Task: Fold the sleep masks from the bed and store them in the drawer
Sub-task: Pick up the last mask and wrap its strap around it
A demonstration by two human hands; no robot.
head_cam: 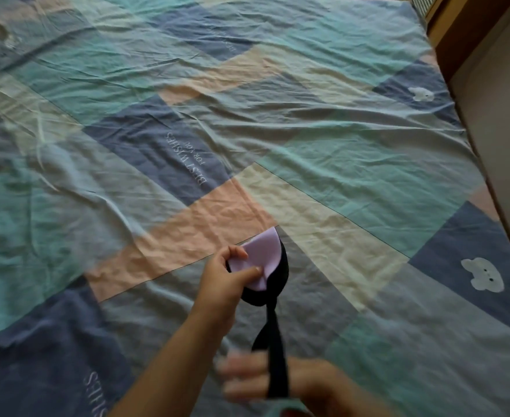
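A sleep mask [264, 260], lilac on one face and black on the other, is folded in half and held above the bed. My left hand [226, 281] pinches the folded mask, thumb on the lilac side. Its black elastic strap [273, 347] hangs down from the mask and runs across my right hand [281, 383], which is blurred low in the view and appears to grip the strap. No other mask and no drawer are in view.
The bed [247, 130] fills the view, covered by a wrinkled patchwork sheet in teal, blue, peach and cream with printed words and small white bears. Its right edge meets a narrow strip of floor [500, 121] beside a wooden frame [458, 28].
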